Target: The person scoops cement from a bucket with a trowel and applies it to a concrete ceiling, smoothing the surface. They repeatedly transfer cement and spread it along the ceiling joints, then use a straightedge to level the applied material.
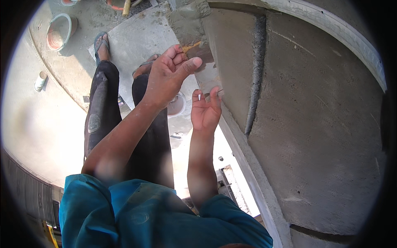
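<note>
My left hand (167, 76) is raised in front of the end of the grey wall, its fingers curled in and its thumb stretched along the side. Next to its fingertips shows a yellow-brown strip (191, 46), under wet grey mortar (188, 22); whether the fingers grip that strip is unclear. Lower and to the right, my right hand (205, 110) is turned palm up beside the wall's edge. Its thumb and fingers bend around a thin greyish piece (220, 91), mostly hidden, whose kind I cannot make out.
A rendered grey wall (314, 115) with a rough vertical groove (257, 70) fills the right side. A bucket (61, 32) and a white cylindrical container (40, 81) stand at left. Another bucket (177, 104) is below my hands. My sandalled feet rest on a pale board (128, 37).
</note>
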